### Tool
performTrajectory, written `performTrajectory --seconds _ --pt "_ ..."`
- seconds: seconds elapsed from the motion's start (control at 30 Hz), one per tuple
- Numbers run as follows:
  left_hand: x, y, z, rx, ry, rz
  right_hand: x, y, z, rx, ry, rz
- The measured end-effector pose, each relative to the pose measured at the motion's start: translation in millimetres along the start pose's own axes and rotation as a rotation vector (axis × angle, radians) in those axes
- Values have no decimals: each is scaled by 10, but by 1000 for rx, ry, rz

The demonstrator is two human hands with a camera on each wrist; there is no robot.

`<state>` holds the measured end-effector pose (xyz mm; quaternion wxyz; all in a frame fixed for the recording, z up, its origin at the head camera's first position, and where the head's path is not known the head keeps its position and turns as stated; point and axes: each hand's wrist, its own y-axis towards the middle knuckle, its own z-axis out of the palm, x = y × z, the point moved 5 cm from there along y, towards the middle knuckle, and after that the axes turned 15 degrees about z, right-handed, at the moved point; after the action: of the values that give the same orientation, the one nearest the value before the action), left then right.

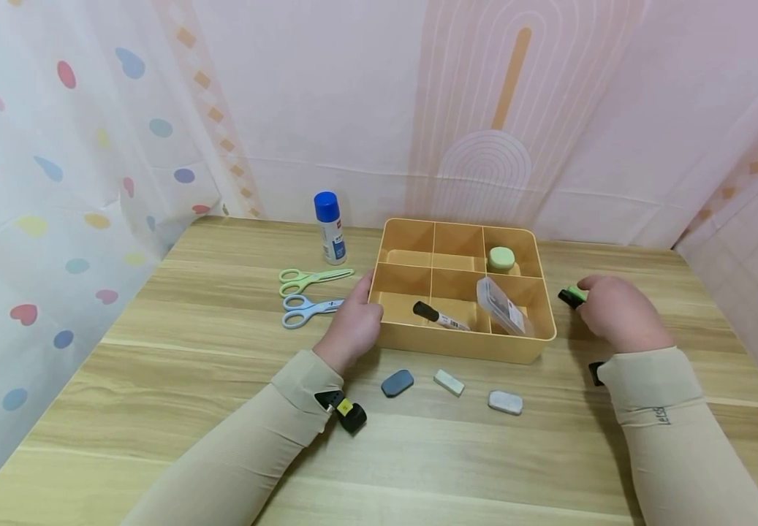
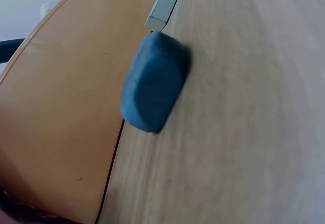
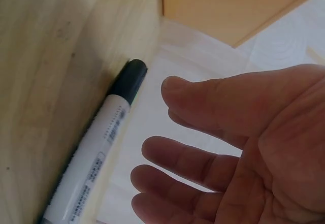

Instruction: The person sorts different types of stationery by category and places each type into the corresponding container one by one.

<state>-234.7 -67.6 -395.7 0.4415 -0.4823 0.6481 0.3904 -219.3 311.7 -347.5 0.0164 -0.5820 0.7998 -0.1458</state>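
My left hand (image 1: 352,325) grips the left side of an orange six-compartment organizer tray (image 1: 464,347). My right hand (image 1: 625,314) is low over the table to the tray's right, close to a black cap (image 1: 571,298) and a small green thing (image 1: 577,290) that the hand partly covers. In the right wrist view its thumb and fingers are apart beside a white marker (image 3: 96,148) with a black cap. Inside the tray are a black-capped marker (image 1: 441,318), a clear plastic case (image 1: 503,307) leaning on a divider, and a rounded pale green block (image 1: 501,258).
In front of the tray lie a blue-grey eraser-like block (image 1: 397,383), a narrow whitish block (image 1: 449,382) and a light grey block (image 1: 505,402). Left of it are green scissors (image 1: 313,279), blue scissors (image 1: 309,308) and an upright blue-capped glue bottle (image 1: 331,230). A curtain (image 1: 326,95) hangs behind.
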Motion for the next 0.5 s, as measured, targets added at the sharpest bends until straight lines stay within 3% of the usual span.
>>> performTrajectory --seconds 0.5 --pt "-7 4 2 4 -11 6 -14 31 46 -26 -6 -20"
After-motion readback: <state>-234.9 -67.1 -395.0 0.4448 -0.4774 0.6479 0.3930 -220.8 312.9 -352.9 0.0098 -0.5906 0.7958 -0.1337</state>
